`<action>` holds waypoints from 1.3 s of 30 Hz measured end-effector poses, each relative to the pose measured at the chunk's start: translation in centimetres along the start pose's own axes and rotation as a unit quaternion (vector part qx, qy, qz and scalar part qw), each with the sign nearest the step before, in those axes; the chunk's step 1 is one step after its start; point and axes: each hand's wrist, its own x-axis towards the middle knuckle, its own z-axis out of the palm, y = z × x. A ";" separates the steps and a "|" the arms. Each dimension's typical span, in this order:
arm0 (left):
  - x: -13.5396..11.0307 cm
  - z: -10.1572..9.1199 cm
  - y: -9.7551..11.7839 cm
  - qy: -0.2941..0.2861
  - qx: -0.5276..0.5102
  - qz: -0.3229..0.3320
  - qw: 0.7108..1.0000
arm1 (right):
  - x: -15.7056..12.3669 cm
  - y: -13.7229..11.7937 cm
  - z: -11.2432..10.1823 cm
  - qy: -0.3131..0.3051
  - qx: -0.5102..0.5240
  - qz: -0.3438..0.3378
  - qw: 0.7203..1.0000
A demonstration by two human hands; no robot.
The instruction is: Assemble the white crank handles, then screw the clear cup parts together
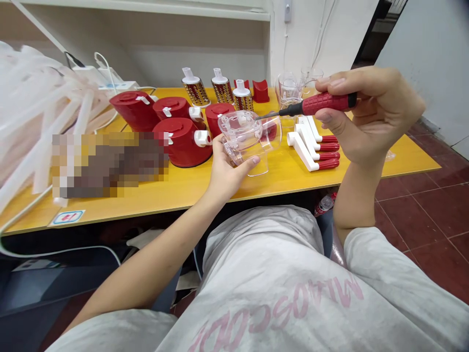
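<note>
We sit at a long yellow table [176,193] spanning the middle of the frame, with dark red floor tiles [421,210] at the lower right and a heap of translucent plastic tubes [36,112] at the upper left. A pixelated patch [110,164] hides whatever lies left of centre. Four red drums [182,142] crowd the table's left half, three metal grater cylinders [195,92] with white tops stand behind them, and white crank handles [304,149] with red grips lie side by side at the right of centre.

Our left hand [227,168] is raised just above the table's front edge, and a clear plastic housing [245,134] sits in it, off the table near the centre of the frame. Its long axis lies nearly level across the view, with the round open end toward the right. The left fingers [223,146] wrap around it, and the left thumb [252,164] crosses its lower front.

Our right hand [370,112] is at the upper right, with its fingers [330,83] closed around a red-handled screwdriver [322,103]. The shaft points left and slightly down — its tip reaches the top of the housing, though we cannot tell whether they touch.
</note>
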 end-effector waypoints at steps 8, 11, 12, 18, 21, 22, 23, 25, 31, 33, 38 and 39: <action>-0.1 -0.1 -0.4 -0.003 -0.002 -0.006 1.000 | -0.3 0.3 0.0 0.011 -0.031 0.017 0.999; -0.1 0.0 -0.4 -0.004 0.005 -0.002 1.000 | -0.2 0.1 0.4 0.027 0.008 0.021 0.999; 0.0 0.0 -0.3 -0.003 0.007 0.000 1.000 | -0.1 -0.1 0.6 0.032 0.034 0.014 0.999; -0.1 0.0 0.0 0.000 0.009 0.001 1.000 | 0.0 -1.0 0.3 -0.032 0.006 0.068 0.997; -0.1 0.0 0.0 -0.005 0.008 -0.001 1.000 | -0.1 -1.2 -0.3 -0.051 -0.041 0.111 0.992; -0.1 0.0 0.0 -0.005 0.008 -0.001 1.000 | -0.1 -1.2 -0.5 -0.055 -0.052 0.120 0.990; -0.1 0.0 0.0 -0.004 0.007 -0.001 1.000 | -0.1 -1.2 -0.7 -0.058 -0.057 0.128 0.988; -0.1 0.1 -0.1 -0.001 0.006 -0.001 1.000 | -0.1 -1.1 -0.8 -0.054 -0.045 0.127 0.989; -0.1 0.1 -0.1 0.000 0.007 -0.005 1.000 | 0.2 -0.8 -0.8 -0.032 0.017 0.063 0.997; -0.1 0.0 0.0 -0.002 0.007 -0.005 1.000 | 0.2 -0.8 -0.8 -0.032 0.015 0.059 0.998; -0.1 0.0 0.1 0.001 0.008 0.001 1.000 | 0.2 -0.9 -1.1 -0.040 0.016 0.055 0.998; -0.1 0.0 0.1 0.001 0.008 0.003 1.000 | 0.2 -0.9 -1.2 -0.043 0.001 0.064 0.997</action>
